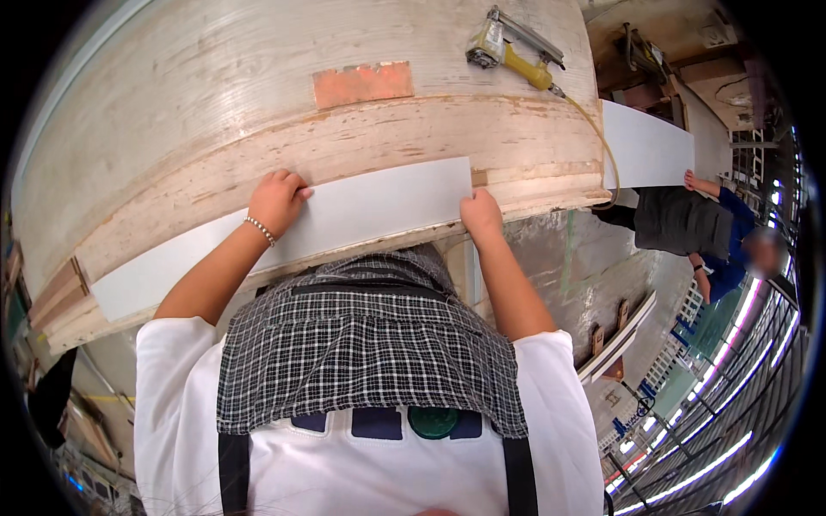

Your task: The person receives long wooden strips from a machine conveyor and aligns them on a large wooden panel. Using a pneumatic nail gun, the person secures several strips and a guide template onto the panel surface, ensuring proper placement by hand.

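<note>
A long white panel (379, 206) lies flat along the near edge of the wooden workbench (215, 69). My left hand (277, 205), with a beaded bracelet at the wrist, rests at the panel's far edge, fingers curled in over it. At the panel's right end, my right hand (481, 213) is closed round the near corner. A small wooden block (479, 178) sits just past that end. Wood strips (62, 292) lie beyond the panel's left end.
A yellow nail gun (516, 56) with a yellow air hose (594, 125) lies at the bench's far right. An orange patch (363, 84) marks the bench top. To the right, another person (688, 228) holds a second white panel (647, 146). White boards (618, 340) stand below right.
</note>
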{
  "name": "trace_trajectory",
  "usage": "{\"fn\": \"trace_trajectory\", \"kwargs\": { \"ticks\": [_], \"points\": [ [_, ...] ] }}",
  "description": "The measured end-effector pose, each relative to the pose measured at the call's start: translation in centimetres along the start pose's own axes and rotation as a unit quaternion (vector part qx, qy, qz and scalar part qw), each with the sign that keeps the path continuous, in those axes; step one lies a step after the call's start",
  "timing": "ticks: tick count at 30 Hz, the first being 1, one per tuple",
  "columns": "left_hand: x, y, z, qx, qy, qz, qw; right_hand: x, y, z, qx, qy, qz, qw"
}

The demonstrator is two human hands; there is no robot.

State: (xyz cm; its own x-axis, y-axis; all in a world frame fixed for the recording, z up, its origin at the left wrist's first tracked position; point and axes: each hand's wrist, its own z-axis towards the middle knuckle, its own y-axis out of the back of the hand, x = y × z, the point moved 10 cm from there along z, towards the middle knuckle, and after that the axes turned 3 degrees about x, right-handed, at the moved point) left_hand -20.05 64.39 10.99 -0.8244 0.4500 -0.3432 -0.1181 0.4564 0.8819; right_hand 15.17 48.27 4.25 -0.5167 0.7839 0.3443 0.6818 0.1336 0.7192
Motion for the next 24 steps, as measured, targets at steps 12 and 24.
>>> {"fn": "trace_trajectory", "kwargs": {
  "ticks": [12,24],
  "points": [
    [6.3,2.8,-1.3,0.175,0.125,-0.047,0.976,6.2,2.2,-6.4,0.071,0.119,0.214,0.967],
    [-21.3,2.2,7.7,-0.041,-0.141,0.146,0.978,16.5,6.7,-1.8,0.094,0.449,-0.347,0.818]
  ]
}}
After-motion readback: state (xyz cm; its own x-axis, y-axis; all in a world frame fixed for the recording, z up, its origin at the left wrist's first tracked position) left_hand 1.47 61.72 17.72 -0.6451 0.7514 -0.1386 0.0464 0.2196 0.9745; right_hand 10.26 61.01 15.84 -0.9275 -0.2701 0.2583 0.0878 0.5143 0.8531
